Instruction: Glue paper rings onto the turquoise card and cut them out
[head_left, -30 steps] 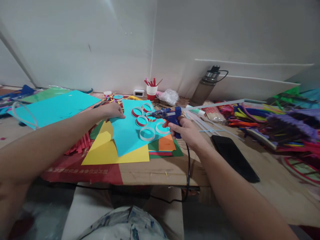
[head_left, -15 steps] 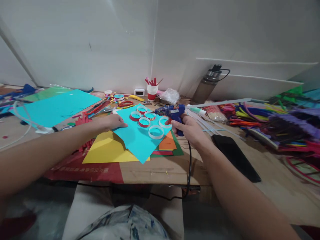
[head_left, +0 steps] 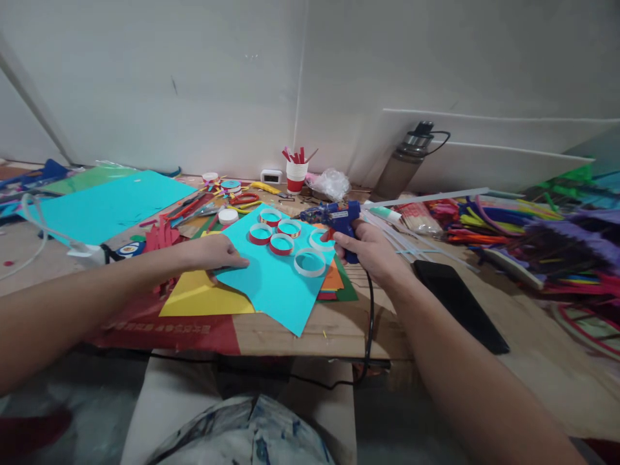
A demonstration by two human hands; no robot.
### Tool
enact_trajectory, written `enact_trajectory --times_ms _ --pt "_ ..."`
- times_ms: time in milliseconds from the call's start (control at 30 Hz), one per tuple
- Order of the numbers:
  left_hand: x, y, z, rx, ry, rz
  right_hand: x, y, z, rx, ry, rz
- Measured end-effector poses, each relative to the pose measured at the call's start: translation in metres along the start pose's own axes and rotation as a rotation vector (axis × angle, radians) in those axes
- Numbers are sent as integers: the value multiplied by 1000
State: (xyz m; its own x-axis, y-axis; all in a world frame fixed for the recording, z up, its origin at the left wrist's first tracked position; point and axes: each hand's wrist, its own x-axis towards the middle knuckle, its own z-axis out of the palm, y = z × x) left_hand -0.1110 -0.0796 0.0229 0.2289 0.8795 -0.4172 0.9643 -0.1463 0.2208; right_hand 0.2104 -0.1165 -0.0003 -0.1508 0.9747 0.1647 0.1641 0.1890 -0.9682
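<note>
My left hand (head_left: pixel 220 254) grips the left edge of a turquoise paper sheet (head_left: pixel 271 290), its thumb on top. Several rings rest on the sheet: red-sided ones such as the red ring (head_left: pixel 281 245), and two white ones, with the white ring (head_left: pixel 310 263) nearest me. My right hand (head_left: pixel 365 248) is wrapped round the handle of a blue glue gun (head_left: pixel 341 218), whose nozzle points left above the sheet's back right part. The sheet lies over yellow paper (head_left: pixel 203 297) and orange paper (head_left: pixel 334 278).
A black phone (head_left: pixel 458 303) lies right of my right forearm. Behind stand a dark bottle (head_left: pixel 400 168) and a paper cup (head_left: pixel 296 177). Coloured craft sticks (head_left: pixel 494 219) fill the right side. The gun's black cable (head_left: pixel 371 323) hangs over the table edge. Another turquoise sheet (head_left: pixel 111 203) lies left.
The turquoise sheet has turned and its front corner has shifted right and nearer, carrying the rings. My left hand has moved slightly nearer, and a white round lid behind it shows more fully.
</note>
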Motion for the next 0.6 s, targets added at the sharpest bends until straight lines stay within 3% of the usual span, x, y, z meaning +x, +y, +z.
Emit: enact_trajectory --times_ms 67,200,333,600 --pt "0 -4 -8 37 8 3 0 -1 0 20 -22 9" --pt "17 -17 -20 234 350 27 0 -1 1 56 -30 17" --pt "36 -23 -20 304 326 12 1 0 0 63 -30 20" --pt "49 -14 -18 291 325 2 0 2 -1 -11 -33 20"
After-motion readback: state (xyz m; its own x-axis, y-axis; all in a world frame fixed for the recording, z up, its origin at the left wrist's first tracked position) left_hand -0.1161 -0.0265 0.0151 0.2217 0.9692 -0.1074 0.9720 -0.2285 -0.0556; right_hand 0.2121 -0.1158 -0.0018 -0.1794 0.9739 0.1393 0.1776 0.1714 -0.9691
